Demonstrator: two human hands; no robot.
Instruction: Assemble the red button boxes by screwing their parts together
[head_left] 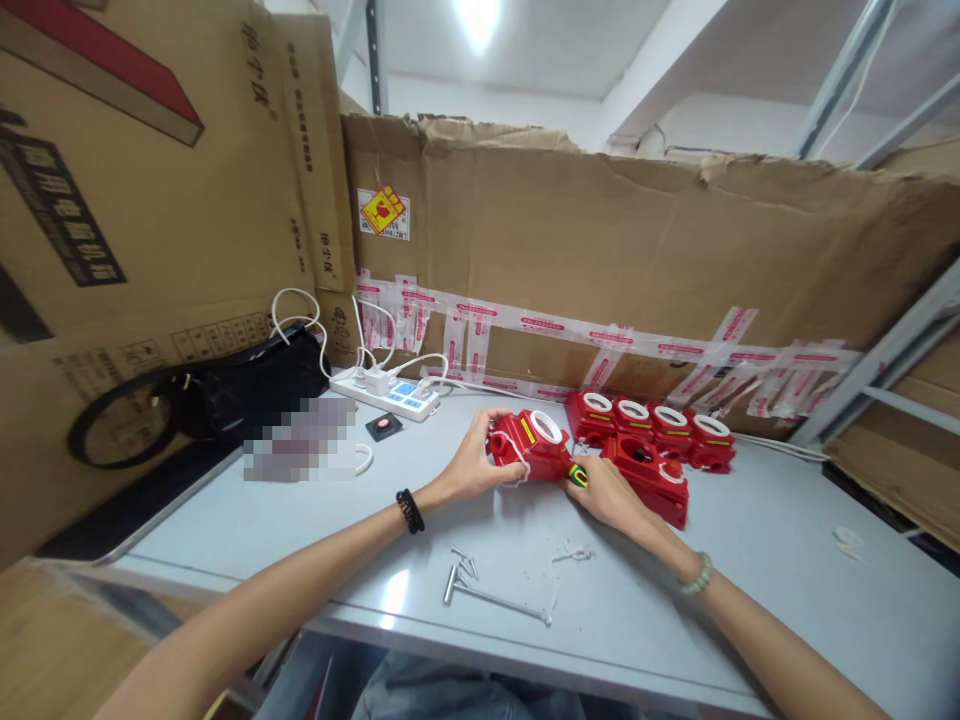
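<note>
My left hand (pixel 484 455) grips a red housing (pixel 551 465) with a white ring on top, holding it tilted just above the table. A white cord hangs around its near left side. In my right hand (pixel 604 487) is a screwdriver (pixel 577 474) with a yellow and black handle, closed in the fingers. It points at the right side of the housing; its tip is hidden. Just right of that hand lies another red housing (pixel 656 480) with an open round hole. Nearer me on the table are a small metal hammer (pixel 499 598) and several screws (pixel 465 562).
Several red housings with white rings (pixel 652 425) stand in a row at the back right. A white power strip (pixel 386 392) with cables sits at the back left, beside a black bag (pixel 247 385). Cardboard (pixel 600 240) walls the table's back. White string (pixel 571 553) lies near the front.
</note>
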